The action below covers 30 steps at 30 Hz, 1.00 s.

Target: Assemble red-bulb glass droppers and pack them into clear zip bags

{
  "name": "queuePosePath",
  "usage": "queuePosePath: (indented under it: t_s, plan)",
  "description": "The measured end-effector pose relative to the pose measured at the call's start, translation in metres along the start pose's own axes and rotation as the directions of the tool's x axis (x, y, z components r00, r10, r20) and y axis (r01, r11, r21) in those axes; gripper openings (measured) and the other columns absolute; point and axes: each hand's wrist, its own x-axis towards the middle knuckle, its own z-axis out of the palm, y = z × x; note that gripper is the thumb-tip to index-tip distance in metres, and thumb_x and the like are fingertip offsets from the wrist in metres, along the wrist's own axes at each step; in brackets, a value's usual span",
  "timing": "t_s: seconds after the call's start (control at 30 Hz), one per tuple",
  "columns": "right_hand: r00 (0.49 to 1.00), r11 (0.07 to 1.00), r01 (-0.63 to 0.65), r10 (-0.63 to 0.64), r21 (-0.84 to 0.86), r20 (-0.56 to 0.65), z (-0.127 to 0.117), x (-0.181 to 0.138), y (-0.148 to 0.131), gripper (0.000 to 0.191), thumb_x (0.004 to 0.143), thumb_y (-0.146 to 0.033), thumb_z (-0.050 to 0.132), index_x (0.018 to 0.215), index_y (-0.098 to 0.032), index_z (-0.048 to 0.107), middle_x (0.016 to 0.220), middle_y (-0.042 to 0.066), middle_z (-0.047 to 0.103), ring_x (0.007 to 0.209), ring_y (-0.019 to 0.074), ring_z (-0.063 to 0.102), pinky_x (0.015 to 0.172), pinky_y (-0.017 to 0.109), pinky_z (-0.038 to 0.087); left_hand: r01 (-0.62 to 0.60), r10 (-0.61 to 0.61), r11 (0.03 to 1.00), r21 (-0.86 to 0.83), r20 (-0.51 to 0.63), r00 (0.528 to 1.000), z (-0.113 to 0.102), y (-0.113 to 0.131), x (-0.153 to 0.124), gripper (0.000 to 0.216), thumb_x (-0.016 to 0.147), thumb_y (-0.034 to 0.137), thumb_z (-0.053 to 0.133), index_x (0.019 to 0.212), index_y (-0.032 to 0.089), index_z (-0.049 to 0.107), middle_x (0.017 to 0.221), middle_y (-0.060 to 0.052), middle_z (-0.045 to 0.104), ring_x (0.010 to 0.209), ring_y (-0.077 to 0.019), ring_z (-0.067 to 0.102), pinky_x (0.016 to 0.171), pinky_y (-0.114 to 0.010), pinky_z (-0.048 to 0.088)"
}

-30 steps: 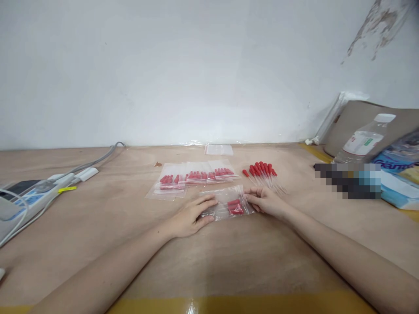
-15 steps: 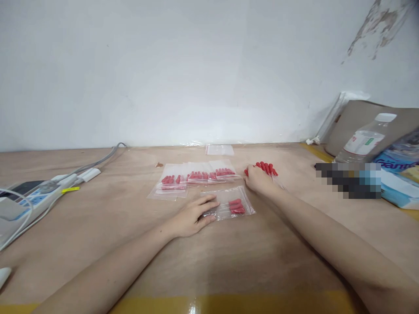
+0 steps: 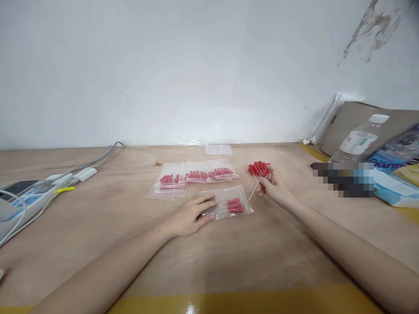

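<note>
My left hand (image 3: 193, 213) lies with fingers spread on the left end of a clear zip bag (image 3: 245, 196), pressing it to the table. Inside that bag are several droppers with red rubber bulbs (image 3: 235, 205). To the right, my right hand (image 3: 273, 187) pinches one dropper (image 3: 254, 190), its thin tube slanting down and left towards the bag. Beside those fingers lies a pile of red-bulbed droppers (image 3: 257, 167), fanned out with bulbs away from me. Filled zip bags (image 3: 196, 168) overlap in a row beyond my left hand.
An unfilled zip bag (image 3: 218, 149) lies near the wall. On the left are a power strip (image 3: 31, 203) and cables (image 3: 98, 158). A water bottle (image 3: 356, 139), a blue tissue pack (image 3: 396, 187) and a blurred dark patch occupy the right side.
My right hand has moved from the left side of the dropper pile to its near right side and now holds one dropper. The left hand stays on the bag.
</note>
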Motion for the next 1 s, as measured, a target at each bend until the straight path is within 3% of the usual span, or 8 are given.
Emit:
queuePosePath:
  t_s: [0.17,0.37,0.6,0.73,0.8,0.9,0.97,1.0]
  plan:
    - [0.987,0.979,0.037,-0.004,0.203,-0.162,0.019,-0.002,0.019,0.045,0.066,-0.024,0.059,0.1,-0.025,0.029,0.066,-0.007,0.05,0.048,0.0125,0.057,0.047,0.028,0.052,-0.001,0.0,1.0,0.002,0.009,1.0,0.0,0.001,0.0,0.042,0.089,0.039,0.039,0.13,0.027,0.039,0.141,-0.004,0.032,0.125,-0.0207,0.036,0.103,-0.039,0.032]
    - [0.989,0.92,-0.143,0.148,0.365,0.014,0.034,-0.023,0.01,0.037,0.061,-0.03,0.069,0.085,-0.021,0.042,0.066,-0.005,0.056,0.059,0.0114,0.061,0.061,0.027,0.053,0.024,-0.024,0.999,-0.023,-0.031,0.999,-0.002,0.004,0.0,0.054,0.087,0.038,0.043,0.136,0.023,0.025,0.137,-0.008,0.037,0.124,-0.0218,0.037,0.101,-0.039,0.034]
    - [0.935,0.967,-0.232,0.193,0.102,0.297,0.031,-0.024,0.002,0.04,0.052,-0.034,0.076,0.081,-0.014,0.056,0.053,-0.004,0.057,0.039,0.0048,0.045,0.037,0.017,0.035,0.007,-0.007,1.0,-0.019,-0.032,0.999,0.0,0.002,0.001,0.053,0.088,0.039,0.043,0.135,0.023,0.027,0.137,-0.007,0.037,0.124,-0.0214,0.037,0.101,-0.039,0.034]
    - [0.951,0.972,-0.235,0.235,-0.022,0.202,0.04,-0.02,-0.001,0.041,0.046,-0.031,0.079,0.074,-0.016,0.054,0.057,-0.003,0.059,0.037,0.0065,0.046,0.033,0.018,0.033,0.014,-0.014,1.0,-0.024,-0.023,1.0,-0.002,0.004,0.001,0.051,0.088,0.036,0.043,0.135,0.024,0.027,0.138,-0.007,0.036,0.124,-0.0215,0.037,0.101,-0.039,0.034]
    - [0.954,0.975,-0.22,0.214,0.005,0.21,0.045,-0.021,0.0,0.036,0.05,-0.036,0.076,0.071,-0.016,0.054,0.058,-0.001,0.061,0.042,0.0094,0.051,0.036,0.021,0.038,0.01,-0.011,1.0,-0.025,-0.021,1.0,-0.003,0.005,0.0,0.051,0.088,0.036,0.043,0.135,0.024,0.028,0.138,-0.007,0.036,0.124,-0.0212,0.036,0.101,-0.039,0.034]
    - [0.909,0.976,-0.216,0.189,0.032,0.372,0.046,-0.022,0.001,0.03,0.063,-0.044,0.064,0.073,-0.016,0.058,0.058,0.001,0.061,0.048,0.0129,0.055,0.044,0.025,0.043,0.006,-0.006,1.0,-0.02,-0.014,1.0,-0.003,0.006,0.0,0.05,0.088,0.036,0.042,0.135,0.024,0.028,0.138,-0.006,0.036,0.125,-0.0204,0.035,0.103,-0.038,0.032]
    - [0.904,0.981,-0.162,0.192,-0.111,0.383,0.039,-0.018,-0.001,0.027,0.07,-0.042,0.056,0.077,-0.016,0.061,0.052,-0.001,0.058,0.046,0.0125,0.053,0.045,0.025,0.042,0.015,-0.015,1.0,-0.011,-0.002,1.0,-0.003,0.005,0.0,0.05,0.088,0.037,0.041,0.135,0.025,0.029,0.139,-0.006,0.034,0.126,-0.0202,0.034,0.103,-0.038,0.032]
    - [0.928,0.971,-0.091,0.164,-0.222,0.336,0.033,-0.013,-0.003,0.025,0.072,-0.039,0.054,0.078,-0.016,0.062,0.052,-0.001,0.057,0.046,0.0123,0.052,0.046,0.025,0.042,0.019,-0.019,1.0,-0.005,0.005,1.0,-0.002,0.004,0.0,0.049,0.088,0.038,0.041,0.135,0.024,0.03,0.14,-0.005,0.033,0.126,-0.0203,0.034,0.103,-0.038,0.032]
